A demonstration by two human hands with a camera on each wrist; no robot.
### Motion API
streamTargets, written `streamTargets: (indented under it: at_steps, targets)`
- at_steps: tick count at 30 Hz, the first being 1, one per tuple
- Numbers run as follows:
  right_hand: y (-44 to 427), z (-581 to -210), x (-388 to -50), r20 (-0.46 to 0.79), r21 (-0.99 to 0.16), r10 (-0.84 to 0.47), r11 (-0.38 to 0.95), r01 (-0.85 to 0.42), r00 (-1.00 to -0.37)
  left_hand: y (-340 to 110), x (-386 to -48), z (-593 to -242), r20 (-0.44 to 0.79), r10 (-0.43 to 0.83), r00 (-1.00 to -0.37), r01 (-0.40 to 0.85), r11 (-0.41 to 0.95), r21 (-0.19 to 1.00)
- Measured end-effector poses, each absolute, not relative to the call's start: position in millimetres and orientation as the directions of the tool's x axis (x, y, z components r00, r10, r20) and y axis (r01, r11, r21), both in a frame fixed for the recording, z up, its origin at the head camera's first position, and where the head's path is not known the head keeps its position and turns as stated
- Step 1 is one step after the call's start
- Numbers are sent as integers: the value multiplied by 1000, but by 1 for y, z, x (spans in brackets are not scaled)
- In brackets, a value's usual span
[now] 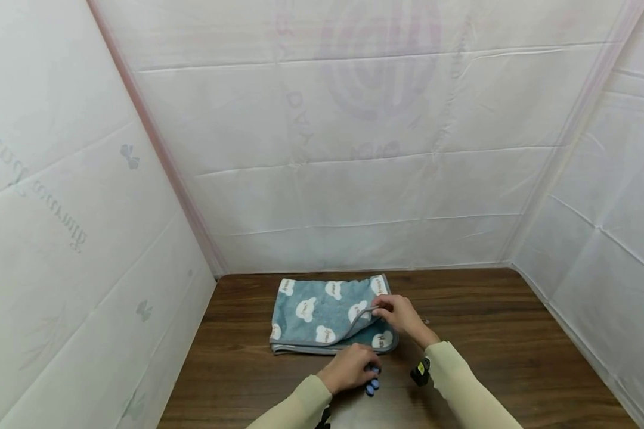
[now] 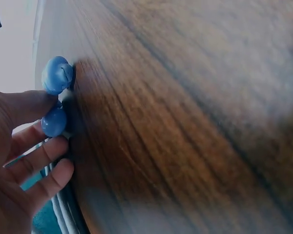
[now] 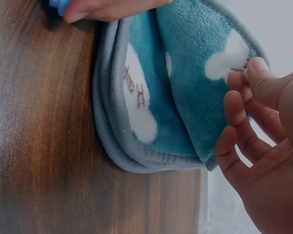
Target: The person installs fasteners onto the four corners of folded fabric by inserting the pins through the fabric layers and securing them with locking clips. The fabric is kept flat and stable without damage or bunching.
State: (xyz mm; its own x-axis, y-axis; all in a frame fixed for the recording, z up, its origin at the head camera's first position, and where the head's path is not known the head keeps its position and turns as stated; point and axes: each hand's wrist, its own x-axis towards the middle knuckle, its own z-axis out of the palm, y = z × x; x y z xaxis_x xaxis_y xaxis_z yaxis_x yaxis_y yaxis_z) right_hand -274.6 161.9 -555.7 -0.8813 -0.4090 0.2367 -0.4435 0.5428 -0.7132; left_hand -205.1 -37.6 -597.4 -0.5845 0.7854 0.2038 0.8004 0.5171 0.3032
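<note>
A folded teal plush towel [image 1: 316,313] with white bear-head shapes and grey edging lies on the wooden table. My right hand [image 1: 402,316] pinches its top layer by the edge at the near right corner and holds it lifted, as the right wrist view also shows, baring the layer [image 3: 146,117] beneath. Just in front of the towel, my left hand [image 1: 351,366] is low over the table beside several small glossy blue rounded pieces [image 1: 375,384]. In the left wrist view its thumb and forefinger pinch one blue piece [image 2: 54,122]; another blue piece [image 2: 57,75] sits beyond the thumb.
The dark wooden tabletop [image 1: 494,333] extends on both sides of the towel. White printed sheeting [image 1: 354,190] stands as walls at the back, left and right. A black wrist device [image 1: 421,372] is strapped at my right sleeve.
</note>
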Motion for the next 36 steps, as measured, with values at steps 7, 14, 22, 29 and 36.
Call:
streamTargets:
  at_steps: [7,14,22,29,36]
  targets:
    - [161,-557,-275,269,-711,-419,522,-472,-867,-37,-203,-599,230,772,-593,800,532,276]
    - [159,-556,-274,283,-694,-416,533,-484,-864,-42,-208,-583,417,695,-586,807,449,385]
    - [156,-556,-276,304,-701,-405,518,-490,-862,-66,-234,-564,658,363,-660,742,453,494]
    - [154,-555,-275,325,-694,-400,515,-504,-857,-79,-248,-562,659,252,-709,693,423,584]
    - [147,-552,-276,312,-709,-372,522,-475,-874,-77,-252,-561,587,201,-784,609,433,665]
